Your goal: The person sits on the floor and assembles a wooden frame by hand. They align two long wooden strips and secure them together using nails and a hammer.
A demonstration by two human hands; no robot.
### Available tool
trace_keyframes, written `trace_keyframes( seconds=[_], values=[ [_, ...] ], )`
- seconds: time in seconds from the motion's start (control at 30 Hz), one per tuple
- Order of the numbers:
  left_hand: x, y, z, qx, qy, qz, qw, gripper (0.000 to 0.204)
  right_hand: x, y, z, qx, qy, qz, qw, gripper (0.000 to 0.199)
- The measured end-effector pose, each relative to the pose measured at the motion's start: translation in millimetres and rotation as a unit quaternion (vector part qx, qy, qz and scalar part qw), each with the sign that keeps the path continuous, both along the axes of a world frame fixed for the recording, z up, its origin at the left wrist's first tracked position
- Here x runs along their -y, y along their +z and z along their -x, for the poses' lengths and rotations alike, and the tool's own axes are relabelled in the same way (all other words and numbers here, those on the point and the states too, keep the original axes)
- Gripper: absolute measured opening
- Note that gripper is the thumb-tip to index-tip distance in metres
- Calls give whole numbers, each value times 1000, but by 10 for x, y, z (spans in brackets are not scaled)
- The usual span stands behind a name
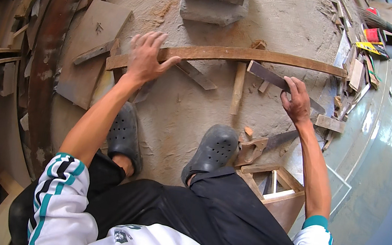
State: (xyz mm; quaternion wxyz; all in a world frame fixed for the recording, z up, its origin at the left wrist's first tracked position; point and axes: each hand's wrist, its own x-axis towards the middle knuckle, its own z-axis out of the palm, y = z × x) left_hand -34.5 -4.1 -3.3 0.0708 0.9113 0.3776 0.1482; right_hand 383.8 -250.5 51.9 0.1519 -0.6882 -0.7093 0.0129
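A long brown wooden strip (237, 53) lies crosswise ahead of my feet, bowed by the lens. Over its left end rests my left hand (145, 58), with fingers stretched past the far edge and the thumb pointing right along it. My right hand (296, 98) grips a flat dark strip (267, 74) with a pale end. That piece slants just on the near side of the long strip; its material I cannot make out. Between the hands, a hammer-like tool's wooden handle (237, 89) points toward me, its head partly hidden by the long strip.
A handsaw (252, 152) lies by my right shoe (213, 148), near an open wooden box (286, 197). Boards (99, 30) and offcuts surround the left side. A stone-like block (214, 2) stands ahead. Scraps line the glass-like sheets (374, 145) at right.
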Motion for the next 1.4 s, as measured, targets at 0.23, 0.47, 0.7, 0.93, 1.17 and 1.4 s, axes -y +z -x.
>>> trace_keyframes(
  seconds=[0.23, 0.47, 0.7, 0.93, 1.17, 1.4],
  values=[
    [149, -100, 545, -25, 125, -73, 989, 75, -597, 61, 229, -9, 67, 17, 998, 54],
    [185, -77, 931, 316, 489, 197, 789, 37, -1266, 3, 830, -83, 199, 85, 973, 46],
    [181, -20, 1158, 435, 510, 333, 664, 23, -1892, -174, 1912, -85, 306, 71, 945, 38],
    [129, -161, 1183, 467, 457, 374, 658, 24, -1996, -274, 2263, -36, 301, 76, 950, 34],
    [236, -167, 1012, 373, 423, 323, 760, 26, -1693, -275, 1897, -16, 242, 52, 969, 41],
    [213, -209, 1001, 333, 419, 334, 776, 39, -1560, -234, 1551, 6, 230, 43, 972, 42]
  ],
)
